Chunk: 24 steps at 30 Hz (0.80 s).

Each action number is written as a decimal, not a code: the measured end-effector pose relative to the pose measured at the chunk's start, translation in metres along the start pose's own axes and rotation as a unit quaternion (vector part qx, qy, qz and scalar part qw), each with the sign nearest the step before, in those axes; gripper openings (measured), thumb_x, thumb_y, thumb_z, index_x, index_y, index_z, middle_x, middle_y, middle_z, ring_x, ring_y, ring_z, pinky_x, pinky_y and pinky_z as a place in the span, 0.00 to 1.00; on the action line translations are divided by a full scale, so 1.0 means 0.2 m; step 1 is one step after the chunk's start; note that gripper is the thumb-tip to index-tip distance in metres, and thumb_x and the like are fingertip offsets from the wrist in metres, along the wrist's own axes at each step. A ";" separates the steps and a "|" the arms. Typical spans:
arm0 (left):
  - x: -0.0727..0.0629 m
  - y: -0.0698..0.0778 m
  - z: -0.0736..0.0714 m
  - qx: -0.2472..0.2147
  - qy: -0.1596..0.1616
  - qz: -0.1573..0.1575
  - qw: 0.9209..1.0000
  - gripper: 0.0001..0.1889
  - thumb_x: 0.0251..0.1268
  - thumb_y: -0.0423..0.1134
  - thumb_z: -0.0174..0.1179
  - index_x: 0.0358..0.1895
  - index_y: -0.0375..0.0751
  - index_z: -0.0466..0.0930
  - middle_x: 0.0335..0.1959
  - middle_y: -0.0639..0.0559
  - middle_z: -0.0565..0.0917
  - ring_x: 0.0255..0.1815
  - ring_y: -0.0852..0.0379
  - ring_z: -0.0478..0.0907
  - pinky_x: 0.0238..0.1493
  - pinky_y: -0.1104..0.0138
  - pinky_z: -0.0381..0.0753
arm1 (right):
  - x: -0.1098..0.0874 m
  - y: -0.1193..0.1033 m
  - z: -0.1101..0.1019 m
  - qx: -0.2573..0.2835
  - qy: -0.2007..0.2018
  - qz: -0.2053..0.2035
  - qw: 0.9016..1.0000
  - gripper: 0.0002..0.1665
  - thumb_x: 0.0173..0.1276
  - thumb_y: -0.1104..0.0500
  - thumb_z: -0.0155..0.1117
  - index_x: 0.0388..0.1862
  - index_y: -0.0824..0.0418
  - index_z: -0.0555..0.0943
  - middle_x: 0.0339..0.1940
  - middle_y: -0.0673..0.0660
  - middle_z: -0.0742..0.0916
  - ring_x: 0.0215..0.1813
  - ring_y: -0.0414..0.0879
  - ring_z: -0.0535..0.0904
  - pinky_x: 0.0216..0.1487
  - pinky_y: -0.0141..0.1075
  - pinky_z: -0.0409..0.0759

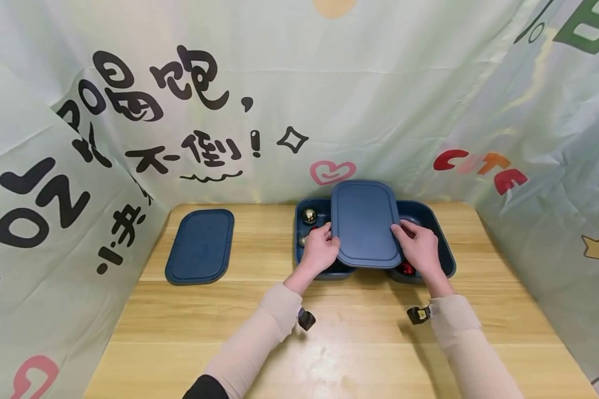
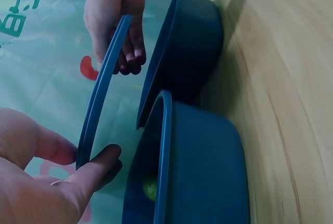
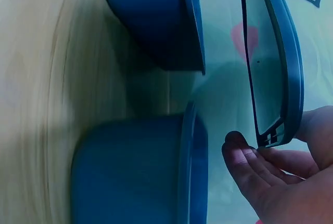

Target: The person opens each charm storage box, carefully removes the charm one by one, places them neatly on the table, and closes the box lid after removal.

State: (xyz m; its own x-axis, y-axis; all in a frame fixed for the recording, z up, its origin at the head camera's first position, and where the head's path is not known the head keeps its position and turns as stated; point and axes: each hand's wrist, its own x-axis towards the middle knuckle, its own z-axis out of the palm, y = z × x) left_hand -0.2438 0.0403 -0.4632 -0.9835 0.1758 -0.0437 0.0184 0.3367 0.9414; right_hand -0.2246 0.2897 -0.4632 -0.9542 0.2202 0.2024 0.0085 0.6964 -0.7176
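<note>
A dark blue rectangular lid (image 1: 366, 224) with rounded corners is held in the air over two blue boxes. My left hand (image 1: 321, 250) pinches its left edge, and my right hand (image 1: 421, 246) pinches the right edge. The wrist views show the lid (image 2: 101, 94) apart from the box rims. Under its left side, the left box (image 1: 301, 208) contains a shiny gold ball (image 1: 309, 216) and a second ball partly behind my hand. A red shiny object (image 1: 406, 268) lies in the right box (image 1: 441, 238). The lid hides much of both interiors. Something green (image 2: 151, 188) shows inside the left box.
Another blue lid (image 1: 201, 246) lies flat on the wooden table (image 1: 179, 332) at the left. A printed cloth (image 1: 269, 100) hangs behind the boxes and along both sides. Small black devices, such as the wrist camera (image 1: 306, 320), are strapped to both wrists.
</note>
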 end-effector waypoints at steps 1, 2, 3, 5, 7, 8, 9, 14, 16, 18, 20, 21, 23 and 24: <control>0.00 -0.01 -0.02 0.000 0.000 0.001 1.000 0.29 0.79 0.35 0.55 0.79 0.32 0.66 0.69 0.36 0.81 0.66 0.49 0.83 0.63 0.59 0.85 | 0.00 -0.01 0.01 -0.001 -0.002 -0.005 1.000 0.31 0.82 0.47 0.61 0.70 0.70 0.80 0.56 0.73 0.89 0.57 0.67 0.86 0.58 0.58 0.82; -0.01 -0.02 -0.03 0.000 0.003 0.004 1.000 0.29 0.78 0.35 0.55 0.79 0.32 0.66 0.68 0.36 0.82 0.65 0.49 0.84 0.62 0.60 0.85 | 0.00 -0.02 0.02 0.001 -0.003 -0.006 1.000 0.31 0.82 0.47 0.61 0.70 0.69 0.80 0.56 0.72 0.89 0.57 0.66 0.86 0.57 0.56 0.83; -0.01 -0.02 -0.05 -0.001 0.007 0.006 1.000 0.29 0.78 0.34 0.56 0.78 0.32 0.67 0.67 0.36 0.82 0.64 0.48 0.85 0.62 0.59 0.86 | 0.00 -0.03 0.03 0.001 -0.004 -0.007 1.000 0.31 0.81 0.46 0.61 0.70 0.69 0.80 0.56 0.72 0.89 0.56 0.65 0.87 0.55 0.53 0.84; -0.01 -0.04 -0.08 -0.003 0.015 0.011 1.000 0.29 0.77 0.34 0.56 0.78 0.31 0.67 0.66 0.35 0.83 0.65 0.47 0.84 0.63 0.58 0.85 | 0.00 -0.05 0.05 0.001 -0.005 -0.008 1.000 0.31 0.81 0.46 0.62 0.70 0.67 0.80 0.56 0.70 0.89 0.55 0.63 0.87 0.50 0.41 0.85; -0.01 -0.06 -0.11 -0.016 0.018 0.015 1.000 0.29 0.77 0.32 0.56 0.78 0.28 0.66 0.66 0.32 0.82 0.66 0.44 0.83 0.64 0.56 0.84 | 0.00 -0.07 0.07 0.006 -0.008 -0.012 1.000 0.31 0.81 0.45 0.62 0.70 0.67 0.81 0.55 0.70 0.90 0.49 0.62 0.89 0.42 0.32 0.83; -0.02 -0.07 -0.12 -0.024 0.018 0.014 0.999 0.29 0.77 0.31 0.56 0.78 0.28 0.66 0.67 0.32 0.81 0.67 0.43 0.82 0.64 0.55 0.84 | 0.00 -0.08 0.08 0.008 -0.008 -0.014 1.000 0.31 0.81 0.46 0.63 0.70 0.66 0.81 0.55 0.69 0.90 0.48 0.62 0.89 0.41 0.29 0.81; -0.02 -0.08 -0.13 -0.030 0.018 0.012 0.999 0.29 0.77 0.31 0.55 0.78 0.27 0.65 0.67 0.31 0.81 0.67 0.43 0.82 0.64 0.55 0.84 | 0.00 -0.10 0.09 0.008 -0.009 -0.018 1.000 0.30 0.81 0.46 0.63 0.70 0.66 0.81 0.55 0.69 0.91 0.47 0.61 0.89 0.41 0.28 0.80; -0.03 -0.12 -0.21 -0.040 0.020 0.001 0.999 0.29 0.77 0.30 0.54 0.78 0.27 0.64 0.69 0.32 0.80 0.68 0.44 0.82 0.64 0.56 0.84 | 0.00 -0.16 0.13 0.022 -0.020 -0.039 0.999 0.29 0.81 0.48 0.63 0.70 0.67 0.81 0.57 0.70 0.89 0.54 0.63 0.88 0.54 0.49 0.86; -0.03 -0.13 -0.23 -0.037 0.024 -0.001 0.999 0.29 0.77 0.31 0.54 0.79 0.28 0.65 0.69 0.32 0.80 0.68 0.45 0.81 0.65 0.56 0.84 | 0.01 -0.18 0.15 0.030 -0.027 -0.042 0.998 0.29 0.81 0.49 0.63 0.70 0.67 0.80 0.59 0.70 0.89 0.57 0.65 0.87 0.57 0.57 0.84; -0.04 -0.13 -0.26 -0.032 0.030 -0.002 0.999 0.29 0.77 0.31 0.54 0.78 0.29 0.66 0.69 0.32 0.80 0.68 0.45 0.81 0.65 0.56 0.84 | 0.01 -0.20 0.16 0.034 -0.032 -0.041 0.998 0.30 0.81 0.49 0.63 0.71 0.67 0.80 0.60 0.70 0.88 0.58 0.65 0.87 0.59 0.59 0.83; -0.05 -0.15 -0.29 -0.024 0.040 -0.002 0.999 0.29 0.76 0.31 0.54 0.78 0.30 0.66 0.69 0.32 0.80 0.68 0.46 0.81 0.64 0.57 0.84 | 0.01 -0.22 0.19 0.035 -0.035 -0.040 0.998 0.30 0.80 0.48 0.63 0.71 0.66 0.80 0.60 0.69 0.88 0.59 0.65 0.87 0.59 0.59 0.83; -0.05 -0.15 -0.30 -0.022 0.046 -0.002 0.999 0.29 0.76 0.31 0.55 0.78 0.30 0.67 0.68 0.32 0.80 0.68 0.45 0.82 0.63 0.57 0.85 | 0.01 -0.23 0.20 0.036 -0.036 -0.041 0.998 0.30 0.81 0.48 0.63 0.71 0.66 0.80 0.60 0.69 0.88 0.58 0.64 0.87 0.59 0.59 0.84; -0.06 -0.16 -0.32 -0.019 0.057 -0.001 0.998 0.29 0.75 0.31 0.55 0.77 0.29 0.67 0.67 0.32 0.81 0.67 0.45 0.83 0.62 0.58 0.86 | 0.01 -0.24 0.22 0.038 -0.037 -0.046 0.998 0.29 0.80 0.48 0.63 0.70 0.65 0.81 0.59 0.69 0.89 0.57 0.64 0.88 0.58 0.58 0.84; -0.06 -0.17 -0.32 -0.019 0.062 0.000 0.998 0.29 0.74 0.31 0.55 0.77 0.29 0.67 0.67 0.32 0.81 0.66 0.45 0.83 0.61 0.58 0.86 | 0.01 -0.25 0.23 0.039 -0.036 -0.049 0.997 0.29 0.80 0.48 0.63 0.70 0.65 0.81 0.58 0.68 0.89 0.56 0.64 0.88 0.58 0.58 0.84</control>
State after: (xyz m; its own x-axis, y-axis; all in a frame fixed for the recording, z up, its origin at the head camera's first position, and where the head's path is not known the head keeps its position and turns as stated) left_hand -0.2442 -0.0329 -0.4721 -0.9982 0.0600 -0.0045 0.0138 0.3008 0.9536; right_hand -0.2405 0.2237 -0.4577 -0.9684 0.1024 0.2273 -0.1059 0.6563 -0.7470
